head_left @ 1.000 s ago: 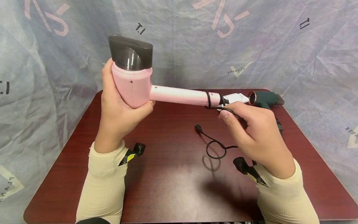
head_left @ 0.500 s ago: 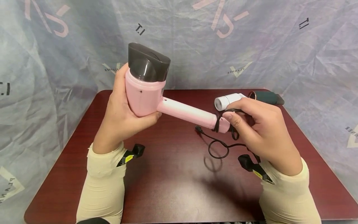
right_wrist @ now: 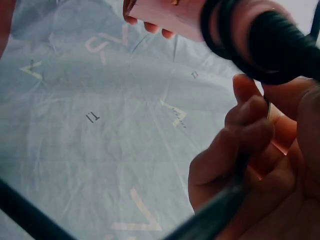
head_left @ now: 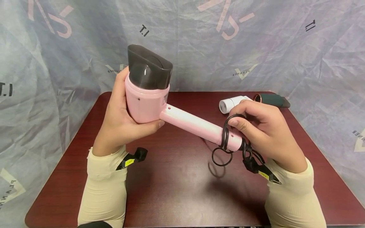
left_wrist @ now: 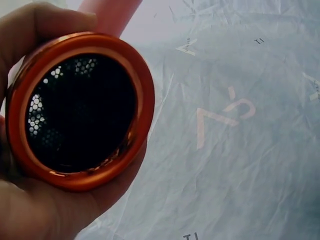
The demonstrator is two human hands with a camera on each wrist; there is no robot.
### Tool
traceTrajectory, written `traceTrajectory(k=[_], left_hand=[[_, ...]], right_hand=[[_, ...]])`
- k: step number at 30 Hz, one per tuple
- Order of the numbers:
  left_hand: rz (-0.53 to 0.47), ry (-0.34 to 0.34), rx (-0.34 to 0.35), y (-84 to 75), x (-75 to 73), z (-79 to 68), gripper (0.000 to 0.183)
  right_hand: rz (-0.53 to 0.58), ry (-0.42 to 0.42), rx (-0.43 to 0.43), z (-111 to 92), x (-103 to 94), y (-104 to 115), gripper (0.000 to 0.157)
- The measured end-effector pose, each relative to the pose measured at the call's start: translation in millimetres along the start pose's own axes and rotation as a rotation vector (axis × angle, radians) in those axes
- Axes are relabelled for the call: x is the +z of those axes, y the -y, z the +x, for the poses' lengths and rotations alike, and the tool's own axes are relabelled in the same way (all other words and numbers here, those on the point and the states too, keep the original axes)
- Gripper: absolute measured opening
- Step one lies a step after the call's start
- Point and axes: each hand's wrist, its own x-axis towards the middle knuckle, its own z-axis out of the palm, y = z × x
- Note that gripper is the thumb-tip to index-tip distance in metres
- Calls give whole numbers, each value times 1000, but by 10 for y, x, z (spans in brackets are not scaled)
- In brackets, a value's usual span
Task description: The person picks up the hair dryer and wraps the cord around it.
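My left hand [head_left: 117, 117] grips the head of a pink hair dryer [head_left: 145, 106] above the table. A dark, flattened nozzle [head_left: 149, 71] caps it, pointing up. In the left wrist view the dryer's coppery rear ring [left_wrist: 145, 95] faces the camera, with fingers around it. The handle [head_left: 194, 125] slants down to the right. Near its end the black cord [head_left: 224, 137] loops around it. My right hand [head_left: 262, 133] pinches that cord between thumb and forefinger beside the handle's end. In the right wrist view the cord wraps the pink handle [right_wrist: 170, 15], and the fingers are curled.
A white hair dryer [head_left: 231, 104] lies at the table's back right, partly behind my right hand. Beside it is a dark green hair dryer [head_left: 272, 99]. A printed grey cloth [head_left: 182, 47] hangs behind the reddish-brown table [head_left: 171, 190].
The dryer has shifted right and its handle has tilted downward at the right end. My right hand has carried the cord around the handle, adding loops. The white dryer shows more.
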Motion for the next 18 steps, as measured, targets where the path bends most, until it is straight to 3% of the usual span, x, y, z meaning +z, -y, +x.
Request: traceTrajectory(k=[5,18], left_hand=[[-56,-33,-4,-1,13,-10,101],[-157,-113,14,-55,74,-16,97]], right_hand=[[69,23,7,-11,9,-94,16],[-45,91,97,22,92,-96,29]])
